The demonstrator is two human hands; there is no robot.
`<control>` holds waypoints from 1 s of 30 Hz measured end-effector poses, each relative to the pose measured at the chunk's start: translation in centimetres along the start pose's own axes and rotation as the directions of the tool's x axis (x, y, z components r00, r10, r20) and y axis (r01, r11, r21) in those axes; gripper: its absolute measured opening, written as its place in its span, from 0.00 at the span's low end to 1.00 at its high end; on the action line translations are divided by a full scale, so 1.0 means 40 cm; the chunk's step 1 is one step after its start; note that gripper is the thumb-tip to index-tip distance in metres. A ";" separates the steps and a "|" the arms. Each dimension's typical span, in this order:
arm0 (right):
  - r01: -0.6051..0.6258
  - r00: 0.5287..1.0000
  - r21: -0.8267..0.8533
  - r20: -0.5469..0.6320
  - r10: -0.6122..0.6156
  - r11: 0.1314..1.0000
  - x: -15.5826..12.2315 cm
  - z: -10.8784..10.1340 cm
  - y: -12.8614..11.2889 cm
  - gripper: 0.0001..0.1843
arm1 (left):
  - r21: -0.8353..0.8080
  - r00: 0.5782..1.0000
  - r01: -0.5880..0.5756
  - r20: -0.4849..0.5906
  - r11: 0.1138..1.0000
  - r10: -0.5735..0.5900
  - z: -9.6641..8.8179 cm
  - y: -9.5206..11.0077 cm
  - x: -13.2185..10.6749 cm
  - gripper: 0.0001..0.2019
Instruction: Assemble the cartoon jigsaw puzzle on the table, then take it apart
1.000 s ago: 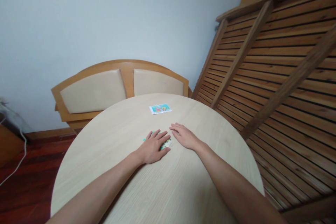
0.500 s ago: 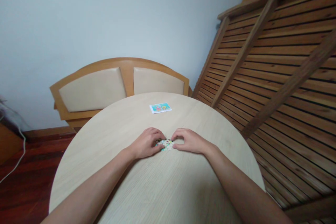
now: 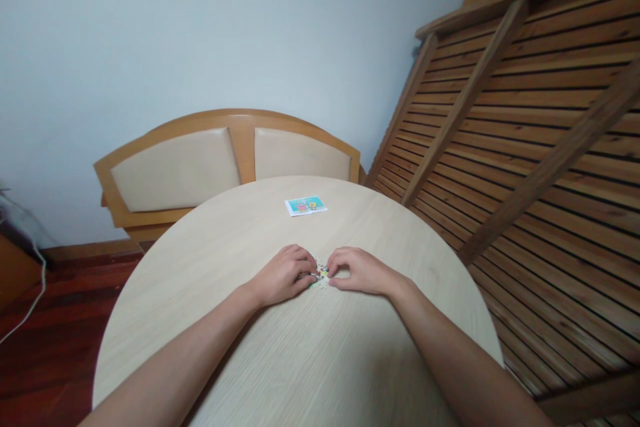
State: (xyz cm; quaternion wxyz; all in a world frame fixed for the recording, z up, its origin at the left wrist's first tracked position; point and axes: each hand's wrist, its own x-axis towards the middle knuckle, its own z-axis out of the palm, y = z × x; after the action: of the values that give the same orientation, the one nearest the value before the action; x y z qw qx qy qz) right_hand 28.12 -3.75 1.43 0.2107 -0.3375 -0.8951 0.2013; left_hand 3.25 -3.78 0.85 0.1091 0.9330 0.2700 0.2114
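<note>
A small heap of colourful puzzle pieces [image 3: 321, 275] lies near the middle of a round light-wood table [image 3: 300, 360]. My left hand [image 3: 285, 275] is curled, its fingertips pressed against the heap from the left. My right hand [image 3: 359, 271] is curled too and closes on the heap from the right. Most of the pieces are hidden between my fingers. A small printed picture card [image 3: 305, 205] with a teal cartoon image lies flat at the far side of the table, well beyond both hands.
A wooden bench back [image 3: 225, 160] with two beige cushions stands behind the table against a pale blue wall. A slatted wooden frame [image 3: 525, 120] leans on the right, close to the table edge. A dark red wood floor [image 3: 55, 320] and a white cable [image 3: 30, 307] lie at left.
My hands lay flat over the pieces a second ago. Both have since curled and drawn together, gathering the pieces into a tighter heap between the fingertips.
</note>
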 end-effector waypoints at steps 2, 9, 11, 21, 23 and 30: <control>-0.012 1.000 -0.003 0.008 0.012 1.000 -0.001 -0.001 -0.001 0.05 | -0.019 1.000 0.001 -0.003 1.000 -0.001 -0.001 0.000 0.002 0.13; -0.041 0.999 -0.029 0.014 0.041 0.999 0.000 0.004 0.002 0.07 | -0.068 0.993 0.110 -0.046 0.992 -0.113 -0.020 -0.010 -0.001 0.13; -0.043 0.999 -0.033 0.015 0.043 0.999 -0.001 0.004 0.001 0.08 | -0.070 0.983 0.161 -0.078 0.985 -0.166 -0.032 -0.020 -0.009 0.10; 0.009 1.000 -0.084 0.000 -0.009 0.996 0.006 0.014 -0.016 0.03 | 0.026 0.968 0.246 -0.051 0.969 -0.245 -0.076 -0.087 -0.040 0.12; 0.011 1.000 -0.093 -0.008 -0.012 0.996 0.007 0.019 -0.019 0.04 | 0.039 0.966 0.255 -0.041 0.966 -0.254 -0.078 -0.096 -0.044 0.13; 0.028 1.000 -0.110 -0.010 -0.029 0.994 0.011 0.024 -0.022 0.03 | 0.054 0.956 0.293 -0.004 0.955 -0.293 -0.080 -0.117 -0.056 0.14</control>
State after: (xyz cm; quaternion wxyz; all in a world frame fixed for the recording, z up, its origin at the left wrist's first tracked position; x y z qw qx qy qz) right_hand 26.88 -4.27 1.19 0.1999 -0.3371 -0.9082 0.1469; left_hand -2.05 -0.86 1.47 0.1148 0.8857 0.4107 0.1834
